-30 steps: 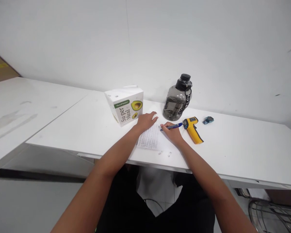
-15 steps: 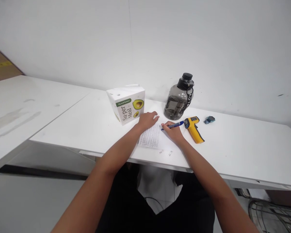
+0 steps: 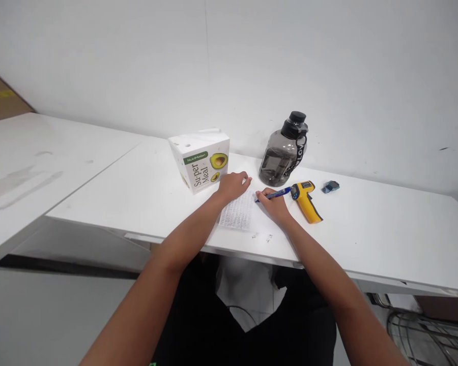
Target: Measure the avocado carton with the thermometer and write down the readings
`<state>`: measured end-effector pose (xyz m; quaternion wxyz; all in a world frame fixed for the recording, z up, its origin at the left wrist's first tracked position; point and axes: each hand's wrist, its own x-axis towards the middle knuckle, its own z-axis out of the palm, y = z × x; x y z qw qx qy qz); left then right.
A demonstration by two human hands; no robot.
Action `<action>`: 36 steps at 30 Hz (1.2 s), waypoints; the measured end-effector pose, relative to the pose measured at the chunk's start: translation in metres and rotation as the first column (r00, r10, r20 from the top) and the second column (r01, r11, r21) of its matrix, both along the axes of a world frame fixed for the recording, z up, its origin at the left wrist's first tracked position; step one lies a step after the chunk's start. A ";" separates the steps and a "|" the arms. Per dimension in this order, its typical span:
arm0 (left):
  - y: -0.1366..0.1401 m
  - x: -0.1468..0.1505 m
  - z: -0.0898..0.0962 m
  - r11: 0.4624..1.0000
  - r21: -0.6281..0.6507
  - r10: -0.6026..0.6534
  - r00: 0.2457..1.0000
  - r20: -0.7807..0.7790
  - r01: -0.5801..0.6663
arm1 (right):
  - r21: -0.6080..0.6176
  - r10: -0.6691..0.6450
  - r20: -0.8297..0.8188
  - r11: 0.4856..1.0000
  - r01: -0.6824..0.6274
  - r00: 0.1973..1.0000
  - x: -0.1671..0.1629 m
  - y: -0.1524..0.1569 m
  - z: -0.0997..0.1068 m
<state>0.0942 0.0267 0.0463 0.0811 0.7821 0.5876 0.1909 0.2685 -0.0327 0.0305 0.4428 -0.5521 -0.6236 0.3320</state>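
Observation:
A blue pen (image 3: 281, 193) is gripped in my right hand (image 3: 274, 204), its tip down at the right side of a sheet of paper (image 3: 235, 215). Rows of dense handwriting cover the paper. My left hand (image 3: 232, 187) rests over the sheet's top edge, holding nothing, its fingers loosely bent and the thumb apart. Just left of that hand stands a white carton (image 3: 198, 162) printed with avocados. Close to the pen's back end lies a yellow infrared thermometer (image 3: 307, 202).
Behind my hands a large grey water bottle (image 3: 278, 157) with a black cap stands near the wall. A small blue-black object (image 3: 330, 186) lies further right. Two small dark marks show near the front edge of the white table (image 3: 381, 229). A cardboard box (image 3: 3, 99) sits far left.
The view has tilted very slightly. Both hands, the pen and the paper stay in almost the same places on the table.

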 end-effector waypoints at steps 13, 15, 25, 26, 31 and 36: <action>-0.003 0.001 0.003 0.999 0.018 0.032 0.999 0.028 -0.032 | 0.025 -0.019 0.046 1.000 0.018 0.999 0.000 -0.001 0.001; -0.003 0.001 0.002 0.999 0.014 0.032 0.999 0.029 -0.033 | 0.021 -0.015 0.052 1.000 0.013 0.999 0.001 -0.001 0.001; -0.001 0.000 0.001 1.000 0.007 0.028 0.998 0.047 -0.028 | 0.041 -0.042 0.072 0.998 0.039 0.996 0.000 -0.001 0.000; -0.001 0.000 0.001 1.000 0.009 0.029 0.998 0.046 -0.030 | 0.038 -0.047 0.069 0.998 0.045 0.996 0.000 -0.002 0.000; -0.002 0.000 0.001 0.999 0.017 0.038 0.998 0.044 -0.039 | 0.002 -0.005 0.039 1.000 0.005 0.999 0.000 -0.002 0.002; -0.003 -0.001 0.003 0.999 0.023 0.046 0.998 0.048 -0.048 | 0.000 -0.013 0.010 1.000 0.013 1.000 0.001 -0.002 0.002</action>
